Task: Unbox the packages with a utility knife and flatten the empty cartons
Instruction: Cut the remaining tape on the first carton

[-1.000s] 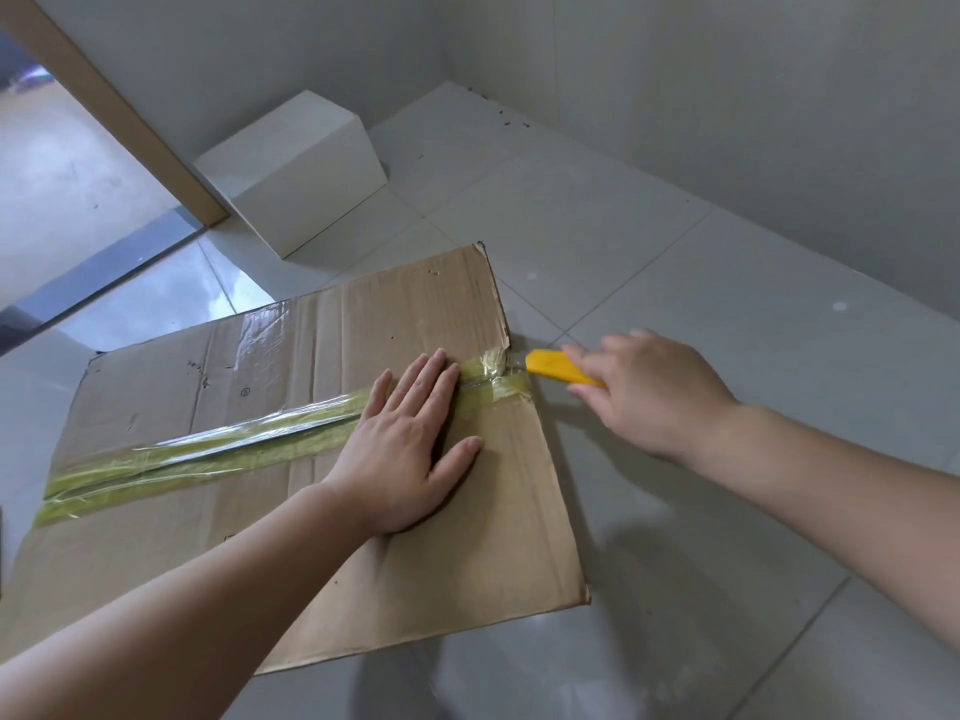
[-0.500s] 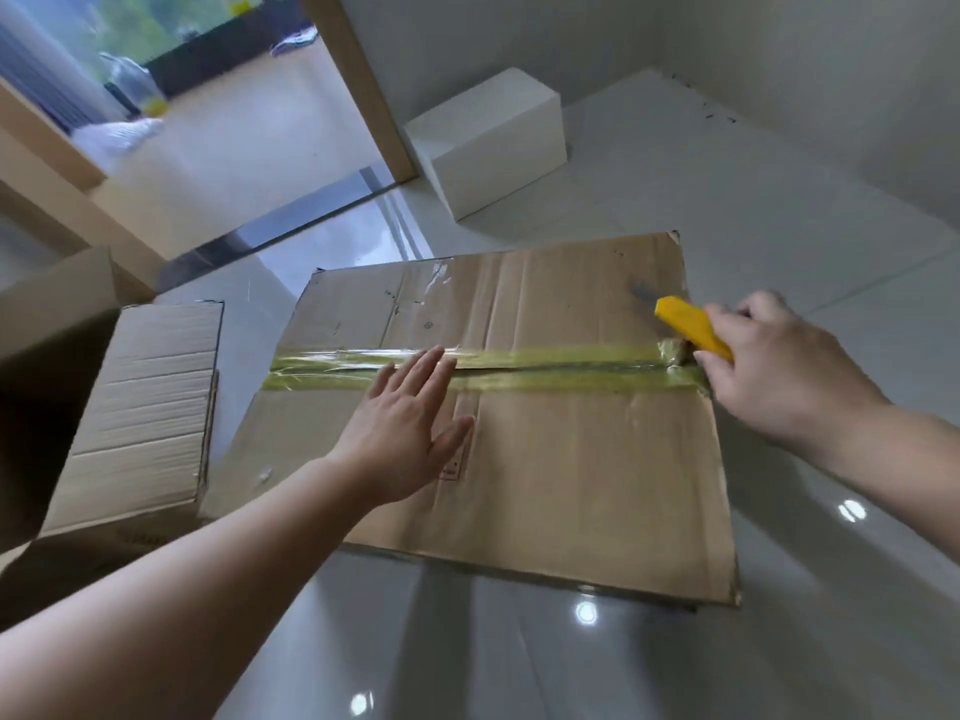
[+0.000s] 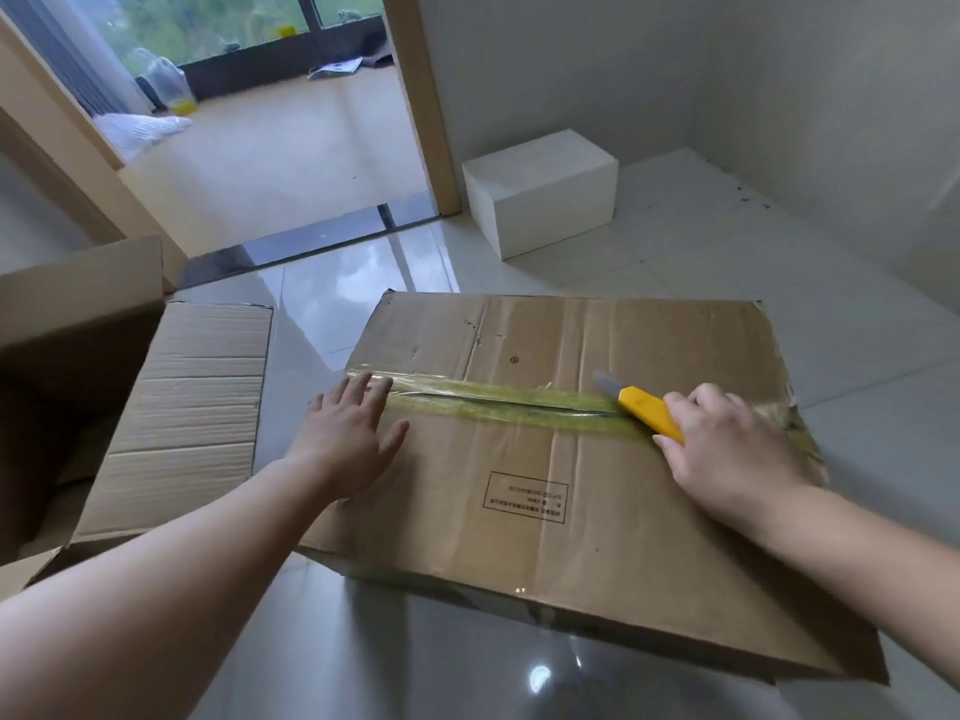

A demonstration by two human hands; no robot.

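So the sealed carton (image 3: 597, 475) is lying flat-side-up on the shiny tile floor (image 3: 779, 262), taped seam (image 3: 493, 405) running left to right across the top. The right hand (image 3: 727, 449) is wrapped around a yellow utility knife (image 3: 649, 413) at the right part of the seam, blade out and pointing left along the tape. The left hand (image 3: 348, 433) is spread flat, fingers straight, pressing on the carton at the left end of that same tape line.

That's the bit that makes me wince. If the cut runs left along the seam, the blade is heading straight at those fingertips, which sit right on the tape. One slip or a sudden give in the tape and the knife jumps further than intended.

Other stuff I'd worry about:
- blade looks well extended, so pushing deep could slice whatever's inside (can't tell what's in there)
- the tape looks wrinkled and maybe already split in the middle, so the blade could snag and then lurch
- glossy tiles, so the carton might skate if the left hand lets up

Off to the left there's an opened carton (image 3: 182, 407) with its flap up, and a white box (image 3: 545, 194) by the far wall. Neither is in the way.
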